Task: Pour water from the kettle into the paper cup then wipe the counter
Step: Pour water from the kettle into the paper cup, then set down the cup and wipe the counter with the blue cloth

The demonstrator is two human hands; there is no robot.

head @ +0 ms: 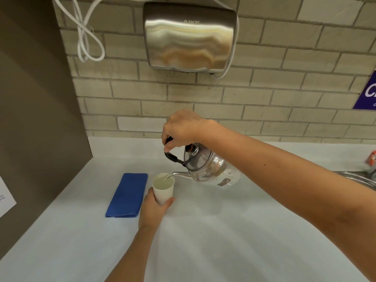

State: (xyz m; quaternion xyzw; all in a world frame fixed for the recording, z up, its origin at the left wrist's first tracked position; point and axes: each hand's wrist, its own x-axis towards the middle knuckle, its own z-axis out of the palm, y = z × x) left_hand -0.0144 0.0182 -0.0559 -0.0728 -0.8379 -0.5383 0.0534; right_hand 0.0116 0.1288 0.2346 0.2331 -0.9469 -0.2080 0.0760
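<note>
Nearest me, my left hand [155, 208] wraps the lower half of the white paper cup [163, 188], thumb on one side and fingers [170, 201] curled round the other, pinching it lightly just above the pale white bench [203, 231]. I cannot tell whether the cup's base touches the bench or hangs a little clear of it. Just to the left of the cup lies the folded blue cloth [127, 195], flat on the bench and ready for the wiping that is not yet begun.

Beyond the cup, my right hand [183, 129] is closed round the black handle [172, 156] of the small shiny steel kettle with a glass lid [205, 167], fingers clamped on the grip. The kettle is tipped toward the cup, its thin spout [180, 175] reaching over the rim, and water seems to be running in; the cup looks well filled already.

To do this well, I judge I should keep the spout over the middle of the cup, hold the cup without squeezing its soft wall, and ease the kettle back upright before the level nears the rim, so little drips on the bench.

Farther back, on the brick-tile wall, hangs a brushed steel hand dryer [189, 37] marked "AIKE", with a looped white cable [87, 37] to its left. At the far right a purple sign [366, 92] shows only a large "C"; the rest is cut off.
</note>
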